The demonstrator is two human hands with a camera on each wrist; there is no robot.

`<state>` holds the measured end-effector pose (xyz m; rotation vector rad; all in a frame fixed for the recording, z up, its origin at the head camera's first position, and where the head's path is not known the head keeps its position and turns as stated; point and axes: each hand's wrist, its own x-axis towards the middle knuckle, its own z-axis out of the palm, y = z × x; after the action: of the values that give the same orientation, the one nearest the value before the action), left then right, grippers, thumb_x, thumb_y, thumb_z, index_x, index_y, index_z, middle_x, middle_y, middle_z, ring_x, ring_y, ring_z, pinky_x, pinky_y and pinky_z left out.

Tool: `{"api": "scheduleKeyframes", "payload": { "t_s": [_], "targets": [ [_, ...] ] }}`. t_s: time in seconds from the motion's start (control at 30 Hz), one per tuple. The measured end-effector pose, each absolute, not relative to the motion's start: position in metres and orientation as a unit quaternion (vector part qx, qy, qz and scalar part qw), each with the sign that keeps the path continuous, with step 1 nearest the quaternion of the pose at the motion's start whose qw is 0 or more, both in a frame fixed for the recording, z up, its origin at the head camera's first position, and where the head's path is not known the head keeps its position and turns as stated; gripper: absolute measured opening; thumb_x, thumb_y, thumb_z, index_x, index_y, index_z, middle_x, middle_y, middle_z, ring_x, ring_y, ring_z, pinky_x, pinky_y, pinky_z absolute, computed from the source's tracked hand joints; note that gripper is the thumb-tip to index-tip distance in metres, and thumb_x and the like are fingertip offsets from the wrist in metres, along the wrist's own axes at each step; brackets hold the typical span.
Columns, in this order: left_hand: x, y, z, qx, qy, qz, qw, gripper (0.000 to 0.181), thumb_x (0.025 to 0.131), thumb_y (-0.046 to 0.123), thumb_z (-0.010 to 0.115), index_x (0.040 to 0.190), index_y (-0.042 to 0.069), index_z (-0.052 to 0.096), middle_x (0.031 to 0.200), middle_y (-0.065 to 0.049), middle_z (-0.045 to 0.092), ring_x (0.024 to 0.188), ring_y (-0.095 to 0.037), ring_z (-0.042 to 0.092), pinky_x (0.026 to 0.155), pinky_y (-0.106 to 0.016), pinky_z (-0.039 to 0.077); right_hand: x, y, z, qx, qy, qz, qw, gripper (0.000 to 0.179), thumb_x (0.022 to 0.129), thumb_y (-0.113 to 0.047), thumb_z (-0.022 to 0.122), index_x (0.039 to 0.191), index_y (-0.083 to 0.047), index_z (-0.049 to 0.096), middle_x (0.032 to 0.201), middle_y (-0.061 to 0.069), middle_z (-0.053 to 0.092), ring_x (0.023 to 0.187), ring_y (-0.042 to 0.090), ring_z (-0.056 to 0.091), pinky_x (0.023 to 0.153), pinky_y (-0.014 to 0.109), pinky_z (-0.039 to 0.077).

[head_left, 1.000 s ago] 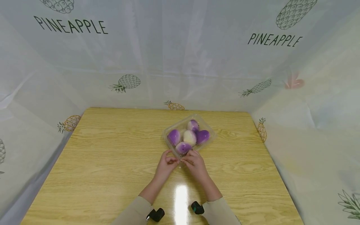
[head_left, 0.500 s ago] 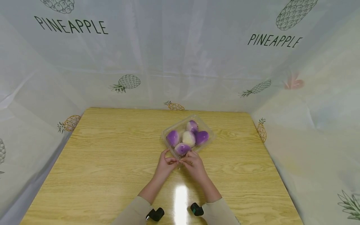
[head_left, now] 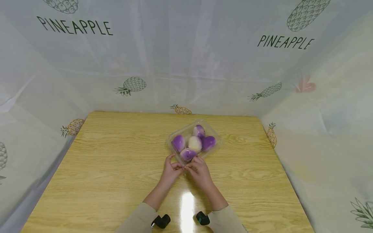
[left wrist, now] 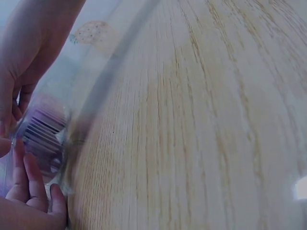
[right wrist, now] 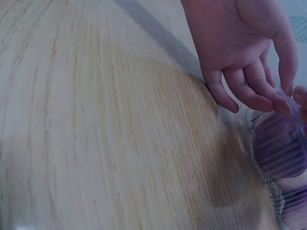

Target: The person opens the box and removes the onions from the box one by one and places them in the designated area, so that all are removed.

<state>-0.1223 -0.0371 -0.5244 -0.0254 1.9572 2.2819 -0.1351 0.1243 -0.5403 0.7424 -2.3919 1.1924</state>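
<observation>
A clear plastic box (head_left: 186,128) sits on the table, turned with one corner toward me. Inside lie several glossy egg-shaped things in purple and white, one of them mostly white (head_left: 195,143). At the near corner of the rim my left hand (head_left: 171,170) pinches the edge between thumb and forefinger. Right beside it, my right hand (head_left: 202,171) pinches the same corner, its other fingers bent against the near side. The ribbed wall (left wrist: 44,136) shows between both hands in the left wrist view. From the right wrist, the right fingertips meet the rim (right wrist: 293,108).
The wooden table (head_left: 122,145) reaches around the box on every side. A pale curtain with pineapple prints (head_left: 186,58) hangs along its back and sides. Black wrist devices (head_left: 162,221) sit at both sleeves, and a bright reflection marks the near tabletop.
The box has slid very slightly left and toward me at its near corner. Both hands keep their pinch there, the right one shifting a little left.
</observation>
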Motion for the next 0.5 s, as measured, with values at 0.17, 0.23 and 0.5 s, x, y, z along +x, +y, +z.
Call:
{"api": "scheduleKeyframes", "payload": {
  "t_s": [0.17,0.23,0.5],
  "targets": [
    [-0.122,-0.037,-0.522,-0.013,0.640,0.764,0.074,0.074,0.082,-0.013,0.061,0.141,-0.008,0.017,0.086,-0.019,0.068,0.073,-0.014,0.060,0.067,-0.021,0.050,-0.134,0.123,-0.540,0.256,-0.853,0.420,0.176,0.008,0.077,-0.002,0.078,0.080,-0.005,0.072,0.074,-0.008,0.043,0.075,0.010,0.040,0.067,0.024,0.039],
    [-0.122,-0.038,-0.522,-0.016,0.636,0.768,0.078,0.074,0.082,-0.013,0.061,0.141,-0.007,0.017,0.087,-0.020,0.068,0.074,-0.015,0.060,0.067,-0.021,0.050,-0.134,0.122,-0.539,0.252,-0.854,0.421,0.174,0.008,0.077,-0.001,0.078,0.080,-0.005,0.072,0.074,-0.007,0.044,0.075,0.010,0.040,0.067,0.024,0.039],
    [-0.130,-0.038,-0.544,-0.017,0.621,0.780,0.079,0.078,0.083,-0.014,0.060,0.145,-0.004,0.013,0.089,-0.020,0.068,0.075,-0.015,0.061,0.067,-0.021,0.050,-0.133,0.120,-0.537,0.248,-0.852,0.430,0.168,0.006,0.078,-0.004,0.078,0.079,-0.004,0.072,0.073,-0.005,0.043,0.074,0.010,0.040,0.067,0.024,0.037]
  ]
}}
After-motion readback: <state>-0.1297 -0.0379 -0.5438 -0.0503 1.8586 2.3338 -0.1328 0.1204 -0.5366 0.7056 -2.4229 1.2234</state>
